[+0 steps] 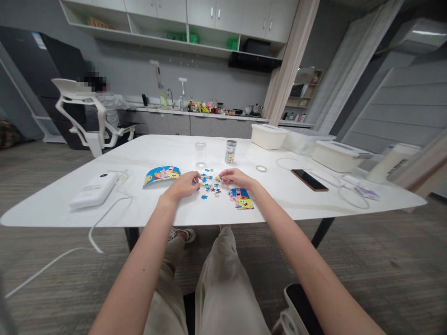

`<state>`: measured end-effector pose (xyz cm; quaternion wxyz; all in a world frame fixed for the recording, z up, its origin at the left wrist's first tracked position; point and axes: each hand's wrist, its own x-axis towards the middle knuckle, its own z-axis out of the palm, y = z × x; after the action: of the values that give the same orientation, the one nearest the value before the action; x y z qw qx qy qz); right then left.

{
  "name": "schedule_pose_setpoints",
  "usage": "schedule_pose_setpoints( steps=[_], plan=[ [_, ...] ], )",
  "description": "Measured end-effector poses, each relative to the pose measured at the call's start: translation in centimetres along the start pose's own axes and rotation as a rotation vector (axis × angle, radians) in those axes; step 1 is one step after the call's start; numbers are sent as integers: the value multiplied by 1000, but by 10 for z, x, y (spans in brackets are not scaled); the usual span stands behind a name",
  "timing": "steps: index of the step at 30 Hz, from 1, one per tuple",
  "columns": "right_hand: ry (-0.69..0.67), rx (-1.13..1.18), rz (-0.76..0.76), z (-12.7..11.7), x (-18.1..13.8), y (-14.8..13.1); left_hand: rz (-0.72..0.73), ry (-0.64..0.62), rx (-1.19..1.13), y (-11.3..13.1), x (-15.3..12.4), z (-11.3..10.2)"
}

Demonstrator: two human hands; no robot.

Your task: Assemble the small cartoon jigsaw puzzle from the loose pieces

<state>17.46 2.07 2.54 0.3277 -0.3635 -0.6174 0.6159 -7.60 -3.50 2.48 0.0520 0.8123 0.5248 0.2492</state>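
Observation:
Loose jigsaw puzzle pieces (210,188) lie scattered on the white table between my hands. My left hand (186,184) rests at the pile's left edge with curled fingers; what they hold, if anything, is too small to make out. On the other side, my right hand (238,178) pinches a small jigsaw puzzle piece (219,178) at its fingertips. Just below that hand is a joined section of the puzzle (241,200), showing a yellow cartoon figure, partly covered by my wrist. A curved picture sheet (161,175) with similar cartoon figures stands left of my left hand.
Behind the pieces stand a clear jar (200,154) and a printed canister (230,151), with a ring-shaped lid (261,168) nearby. A phone (309,180), cables and storage boxes (268,136) occupy the right. A white power device (94,190) lies left. A person (111,109) sits beyond.

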Motion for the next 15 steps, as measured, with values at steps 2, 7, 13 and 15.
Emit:
schedule_pose_setpoints(
  steps=[2,7,13,15],
  plan=[
    [0,9,-2,0,0,0,-37,88,7,-5,-1,-2],
    [-1,1,-6,0,0,0,-222,172,181,-24,-4,-10],
    [-4,0,-10,-1,1,0,-278,153,199,-32,-5,-10],
    [-7,1,-11,-1,0,-1,-230,112,171,-27,-5,-9]
  ],
)
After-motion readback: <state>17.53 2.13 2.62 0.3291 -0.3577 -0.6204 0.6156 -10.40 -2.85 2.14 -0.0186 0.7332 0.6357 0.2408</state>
